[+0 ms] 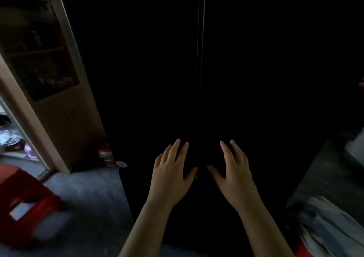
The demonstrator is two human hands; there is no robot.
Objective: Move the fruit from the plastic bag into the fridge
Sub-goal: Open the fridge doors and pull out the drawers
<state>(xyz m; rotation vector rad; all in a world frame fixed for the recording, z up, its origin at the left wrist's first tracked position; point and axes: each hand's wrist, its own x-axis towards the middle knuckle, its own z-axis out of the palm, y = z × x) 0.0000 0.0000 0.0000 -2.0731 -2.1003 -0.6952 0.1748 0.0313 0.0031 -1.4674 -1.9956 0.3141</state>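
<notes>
Straight ahead stands the fridge (256,79), a dark two-door front filling most of the view, both doors closed; the seam (201,40) between them runs vertically, from the top of the view down to the gap between the two hands; the coming move turns on that line, since the doors must, I judge, be opened before any fruit goes in. The left hand (173,172) lies just left of the seam and the right hand (235,172) just right of it, level with each other and equally near, thumbs pointing inward toward the line; both show their backs to the camera, forearms reaching up from the bottom edge; the fingers of each are straight and fanned wide, holding nothing; whether the palms touch the doors or hover just in front, I cannot tell in this dimness. No fruit shows, and no handle can be made out; a shiny crumpled thing (8,136) far to the left, past the shelf unit (45,63), may be plastic, but whether it is the bag I cannot say. A red stool (23,197) stands on the grey floor (88,197) at lower left.
</notes>
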